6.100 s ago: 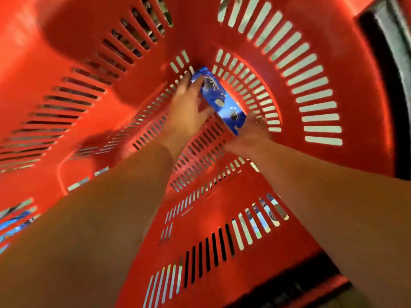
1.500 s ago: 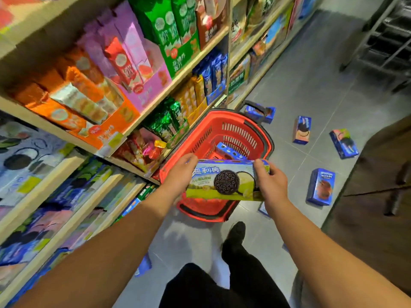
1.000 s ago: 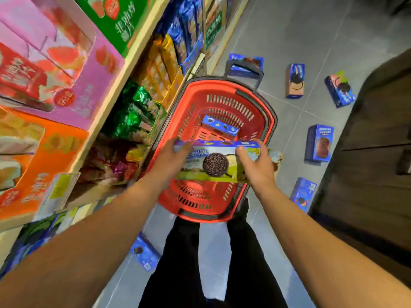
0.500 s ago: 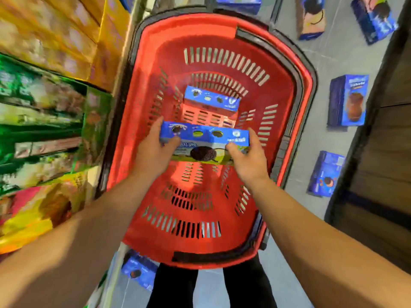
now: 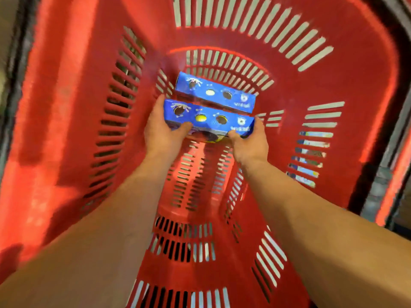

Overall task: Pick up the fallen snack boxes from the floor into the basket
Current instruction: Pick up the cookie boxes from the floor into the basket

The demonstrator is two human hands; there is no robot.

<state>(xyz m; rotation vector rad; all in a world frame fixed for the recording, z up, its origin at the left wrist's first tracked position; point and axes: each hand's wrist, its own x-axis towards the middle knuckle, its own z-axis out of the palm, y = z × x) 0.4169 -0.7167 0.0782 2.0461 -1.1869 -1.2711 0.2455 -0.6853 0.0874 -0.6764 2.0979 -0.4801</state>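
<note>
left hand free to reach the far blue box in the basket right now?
Probably not yet. The left hand grips one end of the near box, which sits directly in front of the far box and blocks it. The right hand holds the other end.

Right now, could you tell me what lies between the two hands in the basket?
In the head view, a blue box spans between the left hand and right hand; each grips one end.

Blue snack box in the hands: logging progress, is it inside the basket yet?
Inside, still gripped: snack box sits deep between the basket's red walls.
</note>
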